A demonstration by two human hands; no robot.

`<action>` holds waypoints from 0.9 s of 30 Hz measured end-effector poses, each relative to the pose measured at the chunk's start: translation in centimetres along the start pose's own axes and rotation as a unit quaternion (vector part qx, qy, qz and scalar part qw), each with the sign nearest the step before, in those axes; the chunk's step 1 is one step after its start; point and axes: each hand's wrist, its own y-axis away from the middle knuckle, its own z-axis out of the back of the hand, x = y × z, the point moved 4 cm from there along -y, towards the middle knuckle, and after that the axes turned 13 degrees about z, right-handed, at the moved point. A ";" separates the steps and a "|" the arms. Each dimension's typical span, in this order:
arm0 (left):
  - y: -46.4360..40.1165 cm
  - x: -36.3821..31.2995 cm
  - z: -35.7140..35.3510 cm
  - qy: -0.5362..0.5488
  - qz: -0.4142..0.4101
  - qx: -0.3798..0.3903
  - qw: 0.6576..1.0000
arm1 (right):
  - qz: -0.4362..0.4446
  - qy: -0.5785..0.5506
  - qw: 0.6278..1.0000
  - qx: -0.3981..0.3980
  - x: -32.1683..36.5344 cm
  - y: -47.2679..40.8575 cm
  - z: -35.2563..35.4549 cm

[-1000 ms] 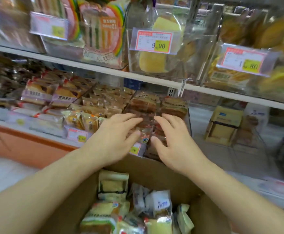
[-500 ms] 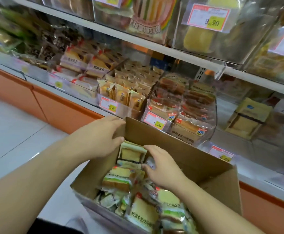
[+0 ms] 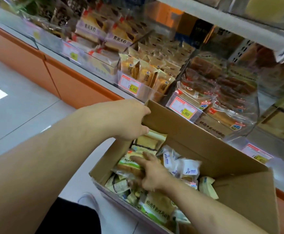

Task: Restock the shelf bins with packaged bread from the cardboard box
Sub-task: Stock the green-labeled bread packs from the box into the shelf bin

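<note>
An open cardboard box stands below the shelf, filled with several packaged breads. My left hand grips the box's far left corner flap. Inside the box, my right hand lies on a green-and-white bread pack, fingers spread and curling over it. Another green-labelled loaf pack lies at the box's near side, and small white packs sit to the right of my hand. Just beyond the box is a clear shelf bin of sliced bread, tagged 8.80.
To the left of that bin, a bin of small yellow cake packs carries a 15.60 tag. More bins line the shelf further left. An upper shelf edge overhangs. The orange shelf base meets grey floor tiles. My shoe is beside the box.
Both hands left the shelf bin and came down to the box. The left hand took hold of the box corner; the right hand reached deeper onto a bread pack. The view tilted down.
</note>
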 end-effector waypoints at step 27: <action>2.7 -5.6 1.6 0.481 -0.013 0.104 0.870 | 0.184 0.165 0.885 -0.395 2.7 19.0 18.4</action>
